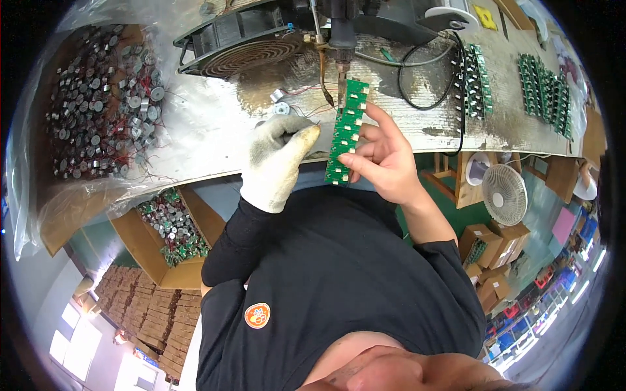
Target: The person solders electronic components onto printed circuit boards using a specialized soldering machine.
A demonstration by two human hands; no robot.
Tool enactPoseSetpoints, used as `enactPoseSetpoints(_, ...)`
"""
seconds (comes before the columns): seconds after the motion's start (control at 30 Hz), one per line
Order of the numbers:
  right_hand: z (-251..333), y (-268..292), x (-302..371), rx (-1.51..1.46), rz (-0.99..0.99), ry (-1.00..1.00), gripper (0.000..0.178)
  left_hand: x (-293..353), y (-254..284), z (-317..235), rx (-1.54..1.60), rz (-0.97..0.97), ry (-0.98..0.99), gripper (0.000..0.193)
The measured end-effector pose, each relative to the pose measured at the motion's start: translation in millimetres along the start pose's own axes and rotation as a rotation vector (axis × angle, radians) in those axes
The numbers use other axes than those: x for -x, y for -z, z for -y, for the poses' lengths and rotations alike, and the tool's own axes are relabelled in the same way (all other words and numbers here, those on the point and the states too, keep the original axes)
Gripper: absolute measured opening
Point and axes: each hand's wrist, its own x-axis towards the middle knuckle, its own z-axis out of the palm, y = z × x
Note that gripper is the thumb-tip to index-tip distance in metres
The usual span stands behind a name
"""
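My right hand point(390, 163), bare, grips a long green circuit board strip point(347, 133) by its right edge, thumb on its face. The strip stands nearly upright in view, with a row of small white parts along it. My left hand point(275, 156), in a pale work glove, is closed in a pinch just left of the strip. Thin wire ends show near its fingertips; what it holds is mostly hidden. The soldering iron point(342, 81) comes down at the strip's upper left edge, with a bent feed tube point(324, 81) beside it. Small round motors point(280, 108) with red wires lie behind the glove.
A heap of small motors point(98, 104) covers the table's left side. A black round fan point(251, 55) stands at the back. More board strips point(479, 81) lie to the right, near a looped black cable point(399, 78). Below left is a cardboard box point(137, 244) of parts.
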Motion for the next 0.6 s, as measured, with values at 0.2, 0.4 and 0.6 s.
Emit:
enactPoseSetpoints(0.2, 0, 1, 0, 0.005, 0.011, 0.014, 0.074, -4, -10, 0, 0.213, 0.068, 0.115, 0.013)
enactPoseSetpoints(0.4, -4, 3, 1, 0.023, 0.009, 0.042, 0.075, -9, -12, -1, 0.231, 0.095, 0.131, 0.011)
enactPoseSetpoints(0.6, -4, 4, -1, 0.048, 0.016, 0.054, 0.076, -11, -13, 0, 0.2, 0.087, 0.107, 0.011)
